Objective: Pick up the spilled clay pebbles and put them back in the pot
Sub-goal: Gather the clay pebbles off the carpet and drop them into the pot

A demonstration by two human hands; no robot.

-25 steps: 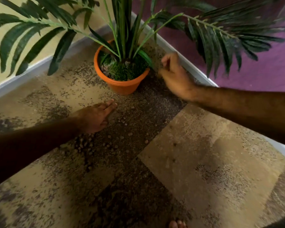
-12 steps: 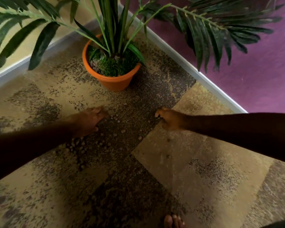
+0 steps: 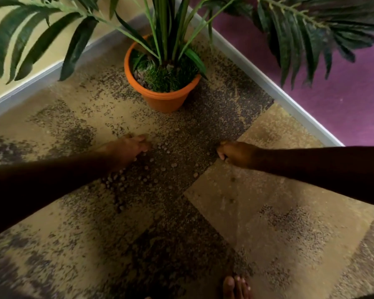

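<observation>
Fingers of the right hand [image 3: 235, 153] are curling inward against the carpet [image 3: 257, 212], bunched into a loose fist at the edge of the dark patch; whether anything is pinched inside them cannot be told from this angle. A second ago this hand was up beside the orange pot [image 3: 162, 98], fingertips gathered at the rim, so it appears to have dropped a load and is now coming back down for another.

Seen from the single head view, the left hand [image 3: 127, 148] is lying low on the floor with its fingers partly bent and together, touching the near end of the spill, much as it was a second ago. The clay pebbles [image 3: 125, 180] are lying scattered between the two hands and trailing back under the left forearm, well apart from the pot, which is standing upright in the corner under the palm fronds [image 3: 41, 35]. A few pebbles are showing inside the pot beside the green tuft. Most of the spill looks uncollected, so the work is probably at an early stage.
</observation>
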